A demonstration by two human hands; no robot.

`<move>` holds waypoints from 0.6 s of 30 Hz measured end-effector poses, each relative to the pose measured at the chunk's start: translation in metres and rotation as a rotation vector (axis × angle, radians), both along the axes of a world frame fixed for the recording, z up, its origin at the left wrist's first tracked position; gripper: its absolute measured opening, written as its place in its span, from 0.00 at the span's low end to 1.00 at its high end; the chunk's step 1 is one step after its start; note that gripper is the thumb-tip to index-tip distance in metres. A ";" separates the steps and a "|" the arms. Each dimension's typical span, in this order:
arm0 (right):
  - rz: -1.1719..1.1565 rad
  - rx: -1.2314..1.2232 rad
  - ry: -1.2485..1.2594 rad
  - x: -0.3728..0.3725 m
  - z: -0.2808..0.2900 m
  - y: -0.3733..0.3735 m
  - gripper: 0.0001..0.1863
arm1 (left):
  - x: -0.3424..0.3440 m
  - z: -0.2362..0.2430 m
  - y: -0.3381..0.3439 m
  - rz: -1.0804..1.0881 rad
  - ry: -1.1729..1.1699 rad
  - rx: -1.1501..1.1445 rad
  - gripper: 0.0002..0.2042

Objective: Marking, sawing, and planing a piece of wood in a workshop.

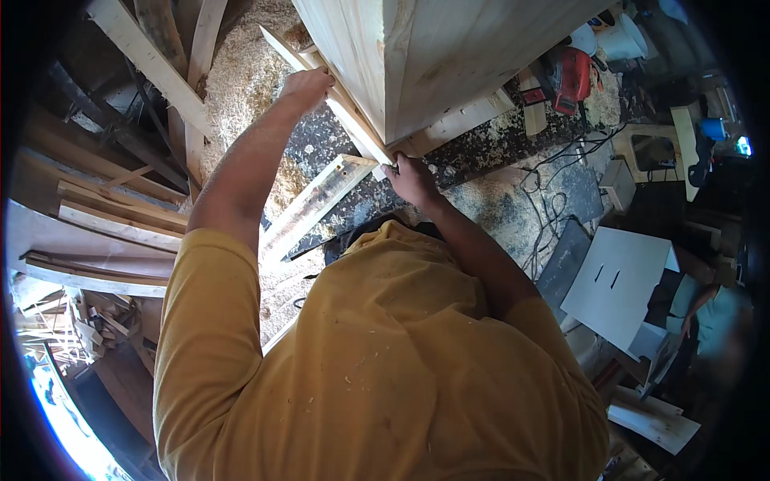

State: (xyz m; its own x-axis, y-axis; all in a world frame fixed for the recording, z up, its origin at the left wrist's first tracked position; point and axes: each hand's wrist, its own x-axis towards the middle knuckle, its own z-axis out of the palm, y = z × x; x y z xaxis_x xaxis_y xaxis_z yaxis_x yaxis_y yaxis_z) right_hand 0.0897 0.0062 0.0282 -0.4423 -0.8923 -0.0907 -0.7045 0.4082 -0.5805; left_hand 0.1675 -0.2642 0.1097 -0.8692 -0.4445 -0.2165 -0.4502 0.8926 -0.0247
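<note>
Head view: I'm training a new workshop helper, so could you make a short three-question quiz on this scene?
1. True or false: along the wooden strip, the left hand is farther from the wearer's body than the right hand.
2. Multiple choice: what is the main colour of the tool lying to the right of the large wooden piece? (a) green (b) red (c) white
3. Open: what loose, pale material lies scattered to the left of the strip?

Key: 1. True. 2. b. 3. Wood shavings.
</note>
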 end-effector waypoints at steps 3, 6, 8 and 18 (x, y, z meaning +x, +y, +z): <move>-0.006 0.007 0.005 0.002 0.000 -0.001 0.19 | -0.005 -0.006 0.000 0.049 -0.004 0.008 0.11; -0.026 -0.037 -0.032 0.003 -0.006 0.000 0.19 | -0.008 -0.032 -0.010 0.077 0.056 0.082 0.12; -0.055 0.041 -0.017 0.004 -0.010 0.000 0.17 | -0.008 -0.043 -0.014 0.028 0.092 0.135 0.13; -0.098 0.079 -0.094 0.005 -0.014 0.011 0.19 | 0.011 -0.047 0.001 -0.029 0.258 0.257 0.18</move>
State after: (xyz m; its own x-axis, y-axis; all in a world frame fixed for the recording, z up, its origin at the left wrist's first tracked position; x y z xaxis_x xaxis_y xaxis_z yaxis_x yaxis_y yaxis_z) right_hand 0.0944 0.0169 0.0138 -0.5133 -0.8335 -0.2044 -0.6027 0.5196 -0.6056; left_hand 0.1786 -0.2633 0.0622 -0.9213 -0.3784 -0.0895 -0.3867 0.8675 0.3129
